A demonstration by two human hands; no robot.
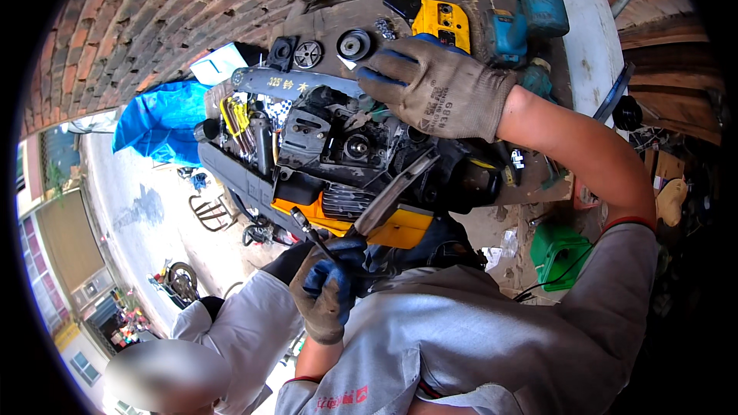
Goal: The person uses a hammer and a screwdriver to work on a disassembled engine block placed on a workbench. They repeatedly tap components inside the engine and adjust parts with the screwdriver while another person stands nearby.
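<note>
A partly dismantled chainsaw (350, 165) lies on the bench, its black engine housing dusty and its lower casing orange. A long guide bar (296, 83) is behind the engine. My right hand (446, 88), in a brown-and-blue work glove, reaches over the far right of the engine with fingers stretched leftward and apart; what lies under the palm is hidden. My left hand (324, 288), gloved alike, is closed at the near side around a slim dark hand tool (309, 229) with a metal tip pointing up and left. Near it slants the saw's grey handle bar (396, 190).
Behind stand a yellow cover (444, 21), a round black drum (354, 44) and a teal power drill (538, 4). Yellow-handled tools (238, 127) sit left of the engine. A green bin (557, 255) is below right. Another person (238, 330) is close at my left.
</note>
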